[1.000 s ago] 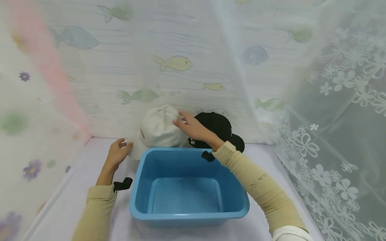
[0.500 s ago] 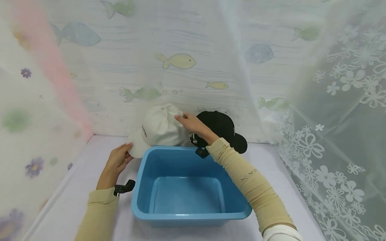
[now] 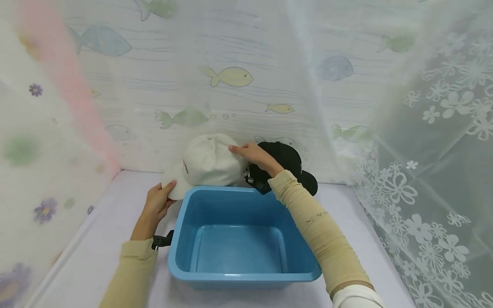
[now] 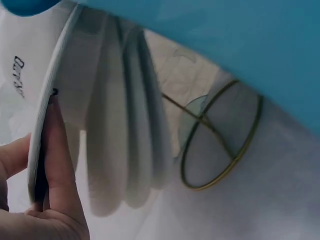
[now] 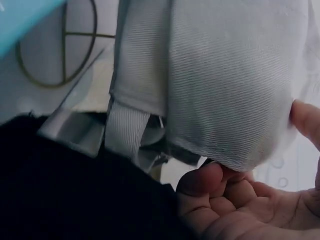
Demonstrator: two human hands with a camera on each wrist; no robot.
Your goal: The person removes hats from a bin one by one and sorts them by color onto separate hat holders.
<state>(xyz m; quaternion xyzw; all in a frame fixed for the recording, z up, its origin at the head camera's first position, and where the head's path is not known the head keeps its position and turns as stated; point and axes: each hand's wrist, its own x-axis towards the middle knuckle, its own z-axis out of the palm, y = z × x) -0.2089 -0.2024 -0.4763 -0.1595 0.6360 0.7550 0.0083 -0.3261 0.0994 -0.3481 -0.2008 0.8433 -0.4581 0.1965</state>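
Note:
A white baseball cap (image 3: 212, 160) sits behind the blue tub, its brim to the left. My left hand (image 3: 157, 203) pinches that brim, thumb on top and fingers underneath, as the left wrist view also shows. Several more pale brims (image 4: 107, 155) hang stacked beneath it. At the crown's other end my right hand (image 3: 256, 157) grips the back of the cap. In the right wrist view its fingers (image 5: 202, 180) curl under the lower back edge and the thumb lies on the outside, near the strap (image 5: 125, 127). A black cap (image 3: 285, 156) stands right beside, partly behind the right hand.
The blue tub (image 3: 246, 276) stands in front of the caps, between the forearms, with nothing in it. A gold wire stand (image 4: 199, 188) with a round base shows under the caps. A fish-patterned curtain (image 3: 231, 77) hangs just behind.
My left hand has come to the brim and taken hold of it. The right hand has gone from reaching over the crown to gripping the back of the white cap.

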